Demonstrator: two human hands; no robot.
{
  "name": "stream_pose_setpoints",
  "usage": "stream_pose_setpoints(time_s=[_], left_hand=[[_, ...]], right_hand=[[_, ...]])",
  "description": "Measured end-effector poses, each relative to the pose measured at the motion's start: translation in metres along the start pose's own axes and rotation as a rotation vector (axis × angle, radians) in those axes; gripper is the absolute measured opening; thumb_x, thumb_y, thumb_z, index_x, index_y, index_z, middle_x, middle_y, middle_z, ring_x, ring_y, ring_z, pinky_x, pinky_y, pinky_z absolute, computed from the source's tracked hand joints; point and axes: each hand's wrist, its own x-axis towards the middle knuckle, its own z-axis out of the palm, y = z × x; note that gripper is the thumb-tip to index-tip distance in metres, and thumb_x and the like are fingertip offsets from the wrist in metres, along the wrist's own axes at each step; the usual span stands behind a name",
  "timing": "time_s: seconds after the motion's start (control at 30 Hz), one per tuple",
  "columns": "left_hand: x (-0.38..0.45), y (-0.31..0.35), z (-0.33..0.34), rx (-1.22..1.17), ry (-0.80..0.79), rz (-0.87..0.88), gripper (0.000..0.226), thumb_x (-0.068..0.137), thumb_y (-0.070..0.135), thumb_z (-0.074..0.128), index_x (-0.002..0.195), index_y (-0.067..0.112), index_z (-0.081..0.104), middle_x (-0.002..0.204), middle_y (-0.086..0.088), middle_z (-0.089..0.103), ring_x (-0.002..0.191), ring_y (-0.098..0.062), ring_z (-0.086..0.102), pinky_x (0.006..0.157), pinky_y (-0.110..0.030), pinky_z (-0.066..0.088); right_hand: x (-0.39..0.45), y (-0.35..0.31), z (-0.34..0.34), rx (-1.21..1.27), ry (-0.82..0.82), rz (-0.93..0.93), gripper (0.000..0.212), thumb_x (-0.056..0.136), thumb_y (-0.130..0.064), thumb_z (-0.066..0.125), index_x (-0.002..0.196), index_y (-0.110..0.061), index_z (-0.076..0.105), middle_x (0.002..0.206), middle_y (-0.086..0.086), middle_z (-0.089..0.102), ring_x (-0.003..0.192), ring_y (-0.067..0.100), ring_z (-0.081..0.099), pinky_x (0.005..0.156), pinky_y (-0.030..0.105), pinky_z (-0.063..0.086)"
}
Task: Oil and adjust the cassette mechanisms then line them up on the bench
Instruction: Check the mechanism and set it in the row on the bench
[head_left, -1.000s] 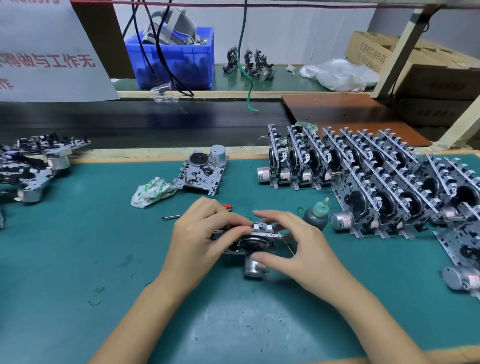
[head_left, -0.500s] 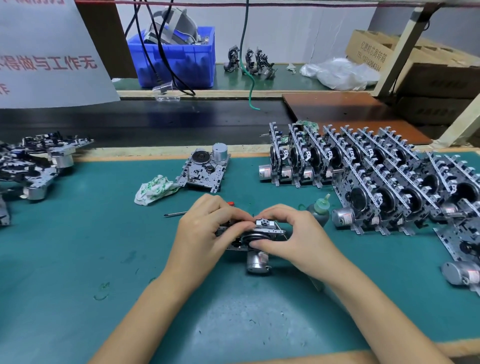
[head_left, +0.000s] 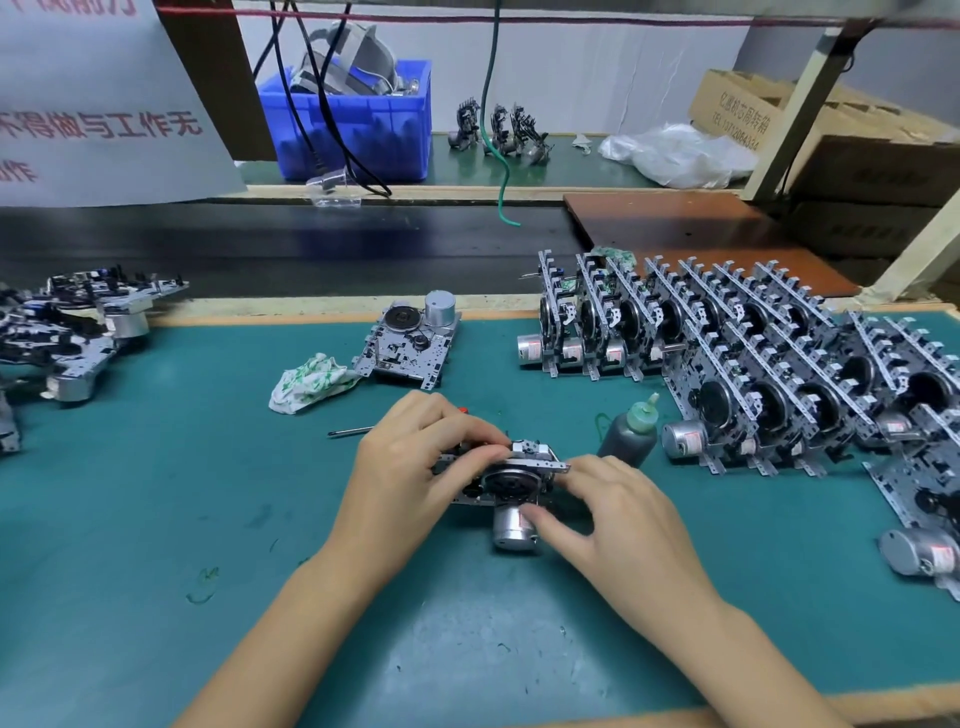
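Observation:
A cassette mechanism (head_left: 511, 480) with a black flywheel and a silver motor lies on the green bench mat (head_left: 156, 519) in front of me. My left hand (head_left: 410, 467) grips its left side, fingers curled over the top edge. My right hand (head_left: 608, 514) holds its right side, thumb against the motor and fingertips on the metal frame. A small dark oil bottle (head_left: 626, 436) with a green nozzle stands just right of the hands. Rows of mechanisms (head_left: 727, 364) stand on edge at the right.
Another mechanism (head_left: 410, 348) lies flat behind the hands, beside a crumpled cloth (head_left: 306, 382). A thin screwdriver (head_left: 353, 430) lies behind my left hand. Several loose mechanisms (head_left: 67, 332) are heaped at the far left. A blue bin (head_left: 358, 124) sits on the back shelf.
My right hand has slid down and back off the top of the mechanism to its right side, thumb now at the motor. My left hand keeps its grip.

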Motion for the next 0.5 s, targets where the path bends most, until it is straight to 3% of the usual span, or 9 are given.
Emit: stream_pose_setpoints(time_s=[0.1, 0.2, 0.27, 0.33, 0.43, 0.5], left_hand=[[-0.010, 0.011, -0.002, 0.385, 0.150, 0.136, 0.019, 0.089, 0.035, 0.062, 0.086, 0.018, 0.072, 0.084, 0.002, 0.066, 0.084, -0.015, 0.051, 0.078, -0.032, 0.034], [-0.034, 0.032, 0.004, 0.500, 0.152, 0.184, 0.033, 0.092, 0.042, 0.058, 0.070, 0.018, 0.060, 0.070, 0.001, 0.059, 0.069, -0.020, 0.048, 0.067, -0.032, 0.031], [-0.050, 0.040, 0.014, 0.563, -0.019, 0.068, 0.045, 0.088, 0.051, 0.056, 0.058, 0.018, 0.054, 0.055, 0.001, 0.050, 0.052, -0.021, 0.049, 0.053, -0.032, 0.035], [-0.051, 0.045, 0.019, 0.592, -0.162, -0.170, 0.058, 0.079, 0.067, 0.060, 0.052, 0.017, 0.051, 0.042, 0.000, 0.048, 0.034, -0.021, 0.050, 0.037, -0.023, 0.032], [-0.034, 0.048, 0.020, 0.599, -0.266, -0.344, 0.059, 0.064, 0.075, 0.053, 0.050, 0.020, 0.037, 0.033, -0.001, 0.045, 0.026, -0.019, 0.047, 0.038, -0.016, 0.018], [-0.026, 0.050, 0.024, 0.646, -0.307, -0.374, 0.063, 0.052, 0.076, 0.068, 0.047, 0.022, 0.035, 0.032, 0.000, 0.045, 0.026, -0.018, 0.046, 0.043, -0.018, 0.010]], right_hand=[[-0.002, -0.002, -0.002, -0.077, 0.001, -0.003, 0.037, 0.083, -0.053, 0.058, 0.099, -0.021, 0.065, 0.093, -0.011, 0.059, 0.090, 0.011, 0.050, 0.071, 0.018, 0.026], [-0.013, 0.000, 0.000, -0.102, 0.107, 0.004, 0.037, 0.072, -0.029, 0.080, 0.103, -0.015, 0.067, 0.090, -0.006, 0.062, 0.081, 0.018, 0.059, 0.065, 0.024, 0.045], [-0.021, 0.008, 0.005, -0.080, 0.160, 0.009, 0.041, 0.071, -0.015, 0.081, 0.109, -0.013, 0.067, 0.094, -0.003, 0.062, 0.085, 0.020, 0.060, 0.068, 0.029, 0.050], [-0.025, 0.014, 0.009, -0.035, 0.203, 0.007, 0.038, 0.074, -0.008, 0.077, 0.110, -0.012, 0.067, 0.096, -0.003, 0.062, 0.089, 0.017, 0.055, 0.074, 0.025, 0.045], [-0.028, 0.019, 0.016, 0.005, 0.223, 0.015, 0.026, 0.076, -0.003, 0.074, 0.099, -0.014, 0.069, 0.092, -0.005, 0.063, 0.087, 0.014, 0.053, 0.074, 0.025, 0.040], [-0.030, 0.021, 0.019, 0.024, 0.196, 0.024, 0.020, 0.076, -0.003, 0.074, 0.091, -0.016, 0.070, 0.089, -0.006, 0.062, 0.083, 0.016, 0.057, 0.072, 0.024, 0.042]])
